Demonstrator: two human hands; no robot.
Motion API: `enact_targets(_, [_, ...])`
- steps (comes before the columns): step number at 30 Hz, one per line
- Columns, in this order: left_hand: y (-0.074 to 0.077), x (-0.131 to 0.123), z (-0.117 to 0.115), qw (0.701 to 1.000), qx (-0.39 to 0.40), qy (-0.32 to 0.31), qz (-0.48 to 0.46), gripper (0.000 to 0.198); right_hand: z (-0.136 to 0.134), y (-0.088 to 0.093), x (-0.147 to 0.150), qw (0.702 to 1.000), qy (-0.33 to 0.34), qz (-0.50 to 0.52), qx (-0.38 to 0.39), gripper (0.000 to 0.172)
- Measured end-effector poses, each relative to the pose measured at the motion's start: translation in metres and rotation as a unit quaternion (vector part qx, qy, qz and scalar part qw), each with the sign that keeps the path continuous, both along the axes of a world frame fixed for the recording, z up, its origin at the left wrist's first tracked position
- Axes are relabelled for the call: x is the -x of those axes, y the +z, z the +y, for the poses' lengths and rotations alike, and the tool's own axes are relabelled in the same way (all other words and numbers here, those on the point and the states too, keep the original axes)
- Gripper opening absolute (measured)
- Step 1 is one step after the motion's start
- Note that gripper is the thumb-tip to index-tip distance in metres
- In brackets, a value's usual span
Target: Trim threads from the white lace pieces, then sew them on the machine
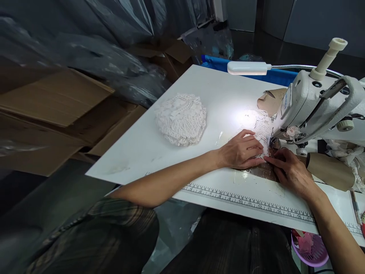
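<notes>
White lace (pixel 264 131) lies under the needle area of a white sewing machine (pixel 306 102), brightly lit by its lamp. My left hand (pixel 243 149) rests on the lace left of the presser foot (pixel 274 144), fingers stretched out and a little apart. Just in front of the foot, my right hand (pixel 292 170) has thumb and forefinger closed at the lace's near edge, close to the left fingertips. Those fingertips partly hide the edge. Further left on the table sits a round stack of white lace pieces (pixel 181 120).
A printed ruler (pixel 239 199) runs along the table's front edge. Brown card (pixel 270 101) lies behind the lace, and a brown roll (pixel 330 171) lies right of my hand. The lamp (pixel 249 68) hangs over the table. Cardboard boxes (pixel 51 97) stand left; a purple basket (pixel 312 253) is below.
</notes>
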State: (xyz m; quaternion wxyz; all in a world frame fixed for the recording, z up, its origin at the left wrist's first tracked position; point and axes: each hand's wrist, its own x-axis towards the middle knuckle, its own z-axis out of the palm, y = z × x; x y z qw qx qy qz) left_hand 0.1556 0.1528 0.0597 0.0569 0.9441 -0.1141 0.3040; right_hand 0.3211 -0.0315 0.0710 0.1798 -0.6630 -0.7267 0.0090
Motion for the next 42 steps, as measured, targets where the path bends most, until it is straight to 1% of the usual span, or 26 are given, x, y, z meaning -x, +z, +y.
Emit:
enact_targets(2, [0.0027,-0.0006,0.0038,1.000,-0.010,0.019,-0.003,0.030,-0.0001,0.0000,0.0002,1.000,0.002,-0.001,-0.001,0.037])
enact_targets(4, [0.0038,-0.0018,0.0072,0.999,-0.020,0.023,0.020,0.034,-0.0004,-0.0002,0.0003,1.000,0.001,0.001,0.001,0.037])
enact_targets(8, [0.0019,-0.0043,0.0106,0.997,-0.023,0.017,0.070,0.040,-0.0009,-0.0008,0.0000,1.000,-0.003,-0.003,-0.004,0.037])
enact_targets(12, [-0.0006,-0.0052,0.0113,0.995,-0.018,0.027,0.096,0.042,-0.0007,-0.0004,0.0001,1.000,-0.002,-0.014,-0.012,0.037])
enact_targets(21, [-0.0003,-0.0036,0.0108,0.997,-0.024,0.027,0.066,0.045,-0.0002,-0.0008,0.0014,1.000,-0.004,-0.009,-0.017,0.035])
enact_targets(28, [-0.0017,-0.0033,0.0105,0.996,-0.055,0.014,0.073,0.046,-0.0005,-0.0002,0.0022,1.000,-0.003,-0.010,-0.012,0.036])
enact_targets(42, [-0.0008,-0.0018,0.0083,0.992,-0.058,0.032,0.108,0.047,-0.0008,-0.0003,0.0021,1.000,0.001,-0.021,-0.022,0.035])
